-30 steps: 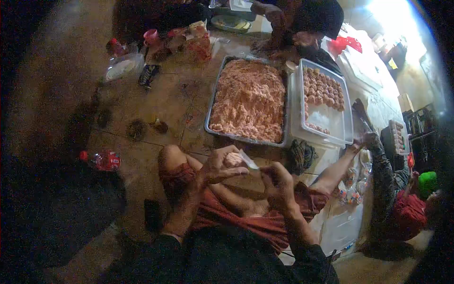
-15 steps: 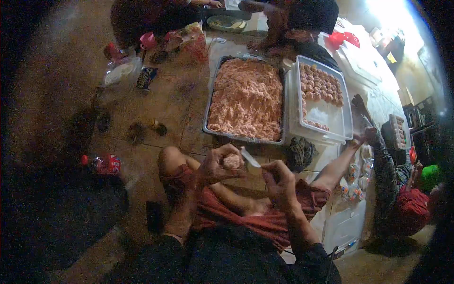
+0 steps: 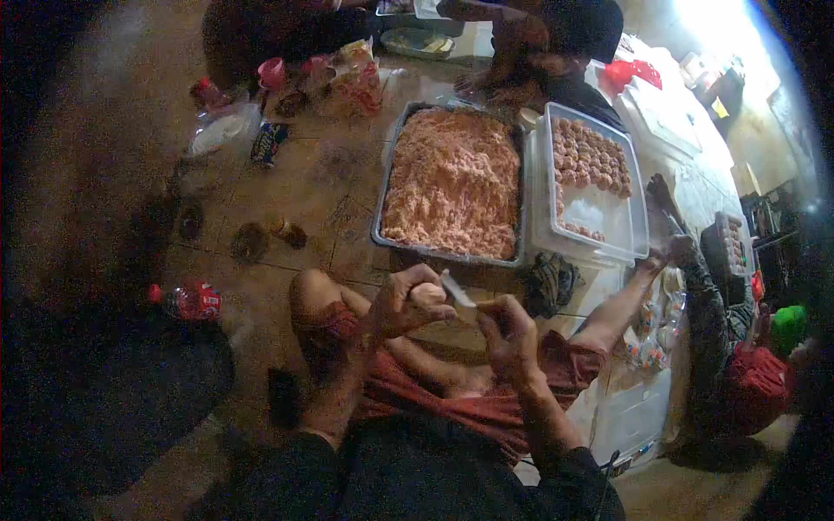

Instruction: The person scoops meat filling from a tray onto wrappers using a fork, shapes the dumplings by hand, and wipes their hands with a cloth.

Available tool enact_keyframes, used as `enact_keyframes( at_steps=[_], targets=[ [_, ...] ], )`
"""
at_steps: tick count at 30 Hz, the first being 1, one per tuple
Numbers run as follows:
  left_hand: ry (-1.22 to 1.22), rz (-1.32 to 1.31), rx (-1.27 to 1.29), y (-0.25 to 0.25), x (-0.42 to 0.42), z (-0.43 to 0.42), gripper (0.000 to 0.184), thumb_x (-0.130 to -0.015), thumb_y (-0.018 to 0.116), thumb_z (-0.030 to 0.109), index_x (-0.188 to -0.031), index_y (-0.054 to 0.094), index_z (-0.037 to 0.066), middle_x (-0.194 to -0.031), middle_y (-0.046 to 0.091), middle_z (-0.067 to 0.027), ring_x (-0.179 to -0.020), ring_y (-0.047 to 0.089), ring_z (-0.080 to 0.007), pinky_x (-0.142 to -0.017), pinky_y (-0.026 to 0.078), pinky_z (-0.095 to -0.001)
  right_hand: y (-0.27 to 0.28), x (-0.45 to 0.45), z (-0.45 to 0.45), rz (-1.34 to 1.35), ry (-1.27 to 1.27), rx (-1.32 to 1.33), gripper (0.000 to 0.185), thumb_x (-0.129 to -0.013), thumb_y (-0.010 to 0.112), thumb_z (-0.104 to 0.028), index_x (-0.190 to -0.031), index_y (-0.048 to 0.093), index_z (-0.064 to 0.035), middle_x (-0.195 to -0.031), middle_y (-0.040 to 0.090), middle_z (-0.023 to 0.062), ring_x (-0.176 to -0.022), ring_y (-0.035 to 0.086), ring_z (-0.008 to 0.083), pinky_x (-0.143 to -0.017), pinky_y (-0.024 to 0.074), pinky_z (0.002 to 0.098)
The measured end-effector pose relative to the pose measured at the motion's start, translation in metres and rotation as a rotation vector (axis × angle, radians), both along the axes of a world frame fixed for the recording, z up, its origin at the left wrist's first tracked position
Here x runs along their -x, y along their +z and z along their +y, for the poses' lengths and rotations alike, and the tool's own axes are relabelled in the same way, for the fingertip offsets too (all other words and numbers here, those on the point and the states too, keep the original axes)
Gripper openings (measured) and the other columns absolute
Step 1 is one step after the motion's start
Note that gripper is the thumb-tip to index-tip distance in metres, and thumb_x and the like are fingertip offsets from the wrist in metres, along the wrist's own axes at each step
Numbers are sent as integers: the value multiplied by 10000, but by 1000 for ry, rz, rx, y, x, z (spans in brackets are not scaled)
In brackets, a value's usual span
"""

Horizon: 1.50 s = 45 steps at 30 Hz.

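In my left hand (image 3: 403,304) sits a small lump of pale pink mixture (image 3: 426,295), with the fingers curled round it. My right hand (image 3: 511,332) pinches a flat whitish blade-like tool (image 3: 457,291), its tip close beside the lump. Beyond my hands lies a large tray (image 3: 378,208) filled with pink minced mixture (image 3: 453,182). To its right, a clear plastic container (image 3: 641,227) holds rows of rounded balls (image 3: 592,156), with a few more along its left and near edges.
A dark crumpled cloth (image 3: 551,283) lies below the container. On the left are a red-labelled bottle (image 3: 193,300), a dark packet (image 3: 268,143) and a pink cup (image 3: 271,74). Other people sit at the top and right. Packaged items (image 3: 651,334) lie beyond my leg.
The lump in my left hand looks smoother and rounder than before. The whitish tool has turned slightly beside it, while both hands stay in nearly the same place.
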<state>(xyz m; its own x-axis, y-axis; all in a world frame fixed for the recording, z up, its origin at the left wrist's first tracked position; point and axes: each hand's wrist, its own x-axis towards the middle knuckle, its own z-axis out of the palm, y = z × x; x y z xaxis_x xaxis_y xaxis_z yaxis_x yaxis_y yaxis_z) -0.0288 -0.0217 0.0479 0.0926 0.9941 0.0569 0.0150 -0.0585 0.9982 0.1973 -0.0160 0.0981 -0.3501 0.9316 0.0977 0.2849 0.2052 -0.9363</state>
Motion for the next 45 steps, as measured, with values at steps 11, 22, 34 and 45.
enact_keyframes(
  at_steps=[11,22,34,45],
  targets=[
    [-63,132,-99,-3,9,-2,303,-803,795,250,-935,610,50,-829,648,-64,-741,594,-133,-677,488,-306,-12,-2,1,-25,46,41,98,-936,664,0,-1032,646,12,-909,682,74,-815,611,107,-727,495,271],
    [42,159,-224,-15,7,3,423,-779,883,328,-965,629,45,-792,636,-26,-731,582,-92,-672,505,-282,-9,-12,12,-2,108,137,104,-973,634,-77,-1030,634,10,-842,647,21,-755,580,89,-674,472,251],
    [95,263,-123,2,15,-4,362,-802,872,345,-853,653,61,-808,682,-51,-739,627,-110,-671,529,-312,-7,0,3,34,-13,53,104,-930,659,-24,-1030,651,5,-857,649,50,-787,595,117,-729,493,277],
    [-20,146,-92,-24,24,5,441,-789,885,325,-976,612,34,-846,676,-51,-751,624,-128,-687,513,-293,-16,14,-6,44,5,-18,73,-930,696,-50,-973,652,-10,-802,629,59,-722,576,107,-647,482,286]
  ],
)
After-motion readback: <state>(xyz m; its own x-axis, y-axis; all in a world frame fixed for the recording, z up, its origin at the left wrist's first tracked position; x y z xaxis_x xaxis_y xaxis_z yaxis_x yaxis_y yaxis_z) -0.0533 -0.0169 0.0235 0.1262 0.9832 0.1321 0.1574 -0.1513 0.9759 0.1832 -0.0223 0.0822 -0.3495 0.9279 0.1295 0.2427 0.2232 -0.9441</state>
